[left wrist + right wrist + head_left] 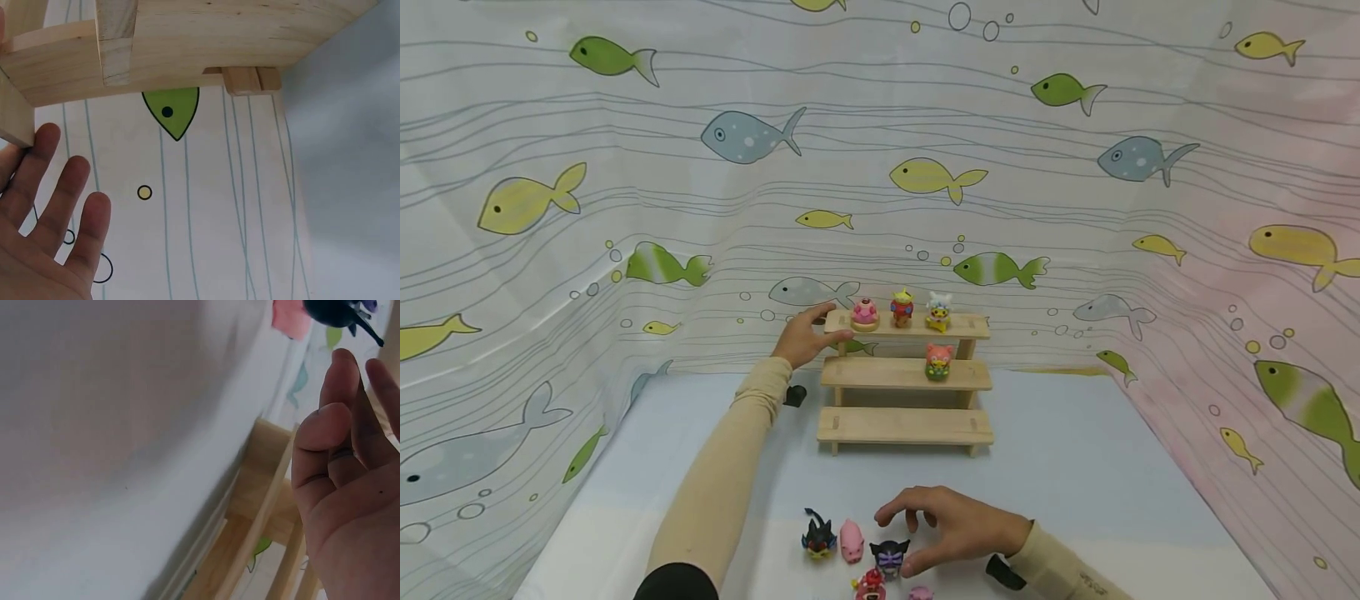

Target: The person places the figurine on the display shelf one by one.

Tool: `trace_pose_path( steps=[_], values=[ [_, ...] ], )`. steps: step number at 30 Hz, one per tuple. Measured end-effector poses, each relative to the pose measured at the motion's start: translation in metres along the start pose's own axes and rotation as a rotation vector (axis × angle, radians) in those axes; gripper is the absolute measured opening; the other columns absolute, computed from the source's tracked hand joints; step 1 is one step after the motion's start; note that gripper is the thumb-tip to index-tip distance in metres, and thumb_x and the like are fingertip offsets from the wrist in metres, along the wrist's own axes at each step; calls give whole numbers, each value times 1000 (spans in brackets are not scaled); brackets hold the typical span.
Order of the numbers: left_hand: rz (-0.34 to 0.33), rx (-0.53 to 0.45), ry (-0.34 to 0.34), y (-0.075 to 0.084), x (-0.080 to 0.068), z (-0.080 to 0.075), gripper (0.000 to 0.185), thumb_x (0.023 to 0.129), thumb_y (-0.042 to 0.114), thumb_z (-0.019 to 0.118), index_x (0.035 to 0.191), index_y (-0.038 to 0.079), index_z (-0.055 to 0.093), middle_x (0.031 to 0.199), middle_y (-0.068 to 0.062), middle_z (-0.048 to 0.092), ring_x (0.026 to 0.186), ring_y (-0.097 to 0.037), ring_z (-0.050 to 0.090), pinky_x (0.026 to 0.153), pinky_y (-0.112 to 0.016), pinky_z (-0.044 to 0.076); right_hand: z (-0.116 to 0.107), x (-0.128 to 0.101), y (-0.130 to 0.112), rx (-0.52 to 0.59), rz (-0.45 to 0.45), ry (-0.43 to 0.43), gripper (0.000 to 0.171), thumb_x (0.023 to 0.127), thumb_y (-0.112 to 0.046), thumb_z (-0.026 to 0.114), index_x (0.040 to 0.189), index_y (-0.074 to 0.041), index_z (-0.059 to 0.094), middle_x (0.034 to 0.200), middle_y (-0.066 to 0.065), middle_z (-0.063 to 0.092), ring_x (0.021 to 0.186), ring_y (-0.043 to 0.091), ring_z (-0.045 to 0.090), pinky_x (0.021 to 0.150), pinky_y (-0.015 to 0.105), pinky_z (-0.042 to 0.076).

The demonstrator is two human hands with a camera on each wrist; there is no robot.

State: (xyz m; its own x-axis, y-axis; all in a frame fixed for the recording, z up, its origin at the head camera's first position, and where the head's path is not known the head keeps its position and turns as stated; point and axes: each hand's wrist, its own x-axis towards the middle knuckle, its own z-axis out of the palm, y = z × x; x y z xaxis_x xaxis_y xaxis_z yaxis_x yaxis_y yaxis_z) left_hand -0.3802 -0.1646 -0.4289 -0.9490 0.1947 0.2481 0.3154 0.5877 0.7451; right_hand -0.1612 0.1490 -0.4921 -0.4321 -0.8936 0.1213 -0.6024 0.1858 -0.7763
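Note:
At the left end of a three-tier wooden display stand, my left hand grips the top board, thumb on its front edge and fingers behind. My right hand hovers with spread, bent fingers over the front of the table, holding nothing. Its thumb tip lies beside a black figurine with a purple face. Left of that are a pink pig figurine and a dark spiky figurine. A red figurine and a small pink one are cut by the lower frame edge.
On the top board stand a pink figurine, a red-and-green one and a yellow-and-white one. A pink-and-green figurine stands on the middle board. A fish-patterned curtain surrounds the white table.

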Motion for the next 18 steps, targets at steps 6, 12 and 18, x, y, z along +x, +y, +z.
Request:
trace_pose_path(
  steps=[6, 12, 18],
  values=[
    [-14, -22, 6, 1, -3, 1, 87, 83, 51, 82, 153, 15, 46, 144, -12, 55, 130, -30, 52, 108, -51, 42, 6, 4, 3, 15, 10, -39, 52, 91, -35, 78, 138, -21, 60, 134, -9, 62, 91, 14, 59, 70, 21, 46],
    [-11, -21, 1, 1, -4, 0, 86, 84, 50, 81, 154, 15, 46, 146, -11, 54, 131, -30, 51, 108, -51, 42, 11, 6, 4, -18, -18, -62, 48, 91, -33, 79, 135, -26, 61, 130, -14, 62, 93, 1, 55, 73, 20, 50],
    [-5, -26, 0, 1, -3, 1, 86, 84, 50, 81, 154, 15, 45, 150, -10, 51, 131, -30, 50, 107, -52, 43, 12, 9, 4, -81, -42, -47, 41, 90, -32, 79, 128, -28, 64, 120, -14, 63, 90, -2, 55, 75, 22, 54]
  ],
)
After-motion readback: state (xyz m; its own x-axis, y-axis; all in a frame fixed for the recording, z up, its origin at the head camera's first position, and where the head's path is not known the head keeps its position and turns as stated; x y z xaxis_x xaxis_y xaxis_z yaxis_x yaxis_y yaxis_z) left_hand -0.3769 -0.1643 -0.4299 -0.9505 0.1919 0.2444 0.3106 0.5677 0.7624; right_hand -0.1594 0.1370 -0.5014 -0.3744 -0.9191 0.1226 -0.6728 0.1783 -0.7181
